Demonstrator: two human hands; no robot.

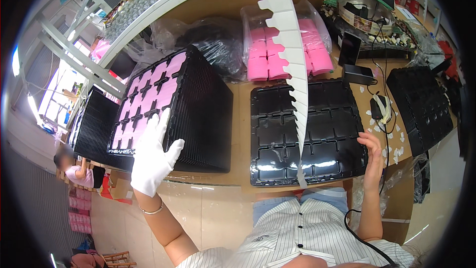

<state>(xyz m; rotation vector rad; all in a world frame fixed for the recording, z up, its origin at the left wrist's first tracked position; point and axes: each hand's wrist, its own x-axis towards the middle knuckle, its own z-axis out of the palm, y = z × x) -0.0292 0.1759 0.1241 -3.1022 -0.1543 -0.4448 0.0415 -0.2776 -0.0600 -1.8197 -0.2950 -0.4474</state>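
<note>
My left hand (152,156), in a white glove, lies with fingers apart at the near edge of a tall stack of black plastic trays (206,104). Pink sheet pieces (166,89) fill the compartments of its top tray. My right hand (373,156), bare, has its fingers extended and slightly bent at the right edge of a glossy black compartment tray (327,139) in front of me. That tray's compartments show no pink pieces. Whether the right fingertips press on its rim, I cannot tell.
Bagged pink pieces (267,52) stand behind the front tray. A white notched strip (290,39) crosses the view. To the right are a phone (350,48), a black box (359,75), cables, white scraps and another black tray (421,109). More black trays (94,124) stand far left.
</note>
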